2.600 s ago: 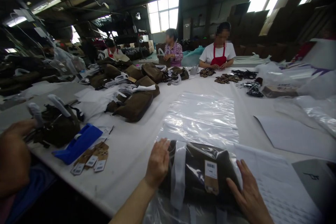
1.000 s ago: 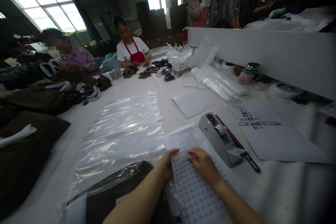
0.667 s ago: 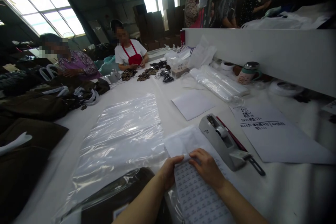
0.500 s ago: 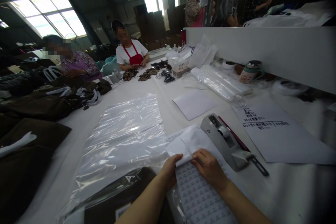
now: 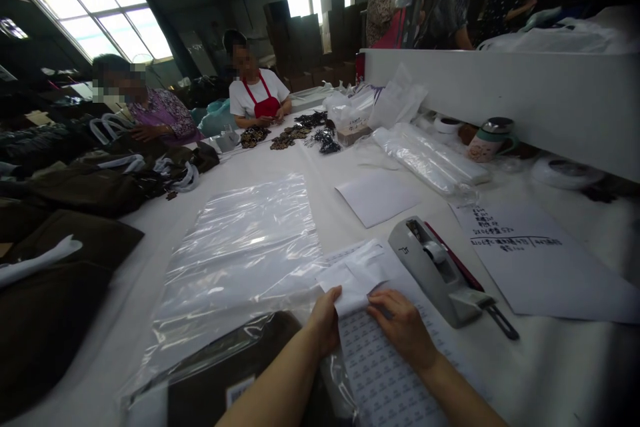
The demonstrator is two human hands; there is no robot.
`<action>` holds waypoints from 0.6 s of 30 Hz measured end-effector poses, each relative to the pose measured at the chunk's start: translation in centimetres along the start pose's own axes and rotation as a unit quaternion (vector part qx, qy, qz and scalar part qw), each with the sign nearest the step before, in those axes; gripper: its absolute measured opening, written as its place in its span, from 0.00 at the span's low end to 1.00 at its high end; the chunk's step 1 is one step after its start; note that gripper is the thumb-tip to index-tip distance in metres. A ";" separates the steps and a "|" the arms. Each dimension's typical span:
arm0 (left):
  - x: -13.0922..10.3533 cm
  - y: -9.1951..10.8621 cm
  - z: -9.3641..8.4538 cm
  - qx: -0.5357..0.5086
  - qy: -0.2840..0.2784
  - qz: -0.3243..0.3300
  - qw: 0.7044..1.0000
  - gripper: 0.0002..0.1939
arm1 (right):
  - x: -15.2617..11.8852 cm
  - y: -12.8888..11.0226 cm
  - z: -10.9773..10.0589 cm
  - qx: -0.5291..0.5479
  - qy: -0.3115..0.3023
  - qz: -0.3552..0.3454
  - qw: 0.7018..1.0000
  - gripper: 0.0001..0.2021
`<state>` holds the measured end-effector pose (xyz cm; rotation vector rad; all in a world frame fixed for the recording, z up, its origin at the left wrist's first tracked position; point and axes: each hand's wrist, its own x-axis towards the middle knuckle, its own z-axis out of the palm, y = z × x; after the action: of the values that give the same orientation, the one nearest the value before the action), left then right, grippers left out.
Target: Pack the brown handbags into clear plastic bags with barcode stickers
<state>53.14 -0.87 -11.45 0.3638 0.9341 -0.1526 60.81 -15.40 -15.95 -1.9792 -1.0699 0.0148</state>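
My left hand (image 5: 326,320) pinches the near left edge of a thin white folded sheet (image 5: 353,283), thumb on top. Whether it is paper or soft plastic I cannot tell. At the sheet's right edge, the fingers of my right hand (image 5: 400,327) are closed on a corner that stands slightly raised. Both hands are over a sheet of small repeated print (image 5: 373,363), which looks like labels. Close to my right hand stands a grey tape dispenser (image 5: 435,273). Below my left forearm lies a dark brown item (image 5: 200,380) in a clear plastic bag, partly hidden by the arm.
A flat clear plastic bag (image 5: 245,240) covers the table's middle left. Dark brown fabric goods (image 5: 65,267) are piled left. Handwritten paper (image 5: 545,267), a lidded mug (image 5: 490,140) and rolled clear bags (image 5: 425,160) lie right. A person in a red apron (image 5: 263,103) works across the table.
The view has swung slightly left, so everything sits further right. My right fingers have lifted the white sheet's right corner a little, while my left hand keeps its hold.
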 end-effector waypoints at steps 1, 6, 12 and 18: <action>0.0 0.0 -0.1 0.000 0.002 0.001 1.000 0.16 | 0.0 -0.1 0.0 -0.001 0.002 -0.005 1.000 0.04; 0.3 -0.1 -0.4 0.000 0.003 0.004 1.000 0.18 | -0.3 -0.5 0.1 -0.005 -0.002 -0.012 1.000 0.03; 0.0 -0.1 -0.4 0.018 -0.042 0.018 0.999 0.16 | -0.2 -0.4 0.3 -0.004 0.000 0.023 1.000 0.04; -1.2 -1.0 0.0 0.111 -0.171 0.176 0.963 0.22 | -1.4 1.9 0.8 -0.003 0.026 -0.070 0.997 0.06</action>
<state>52.12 -1.77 -10.72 0.6811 0.5004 0.0081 60.89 -16.26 -18.27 -1.8953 -1.1731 -0.1161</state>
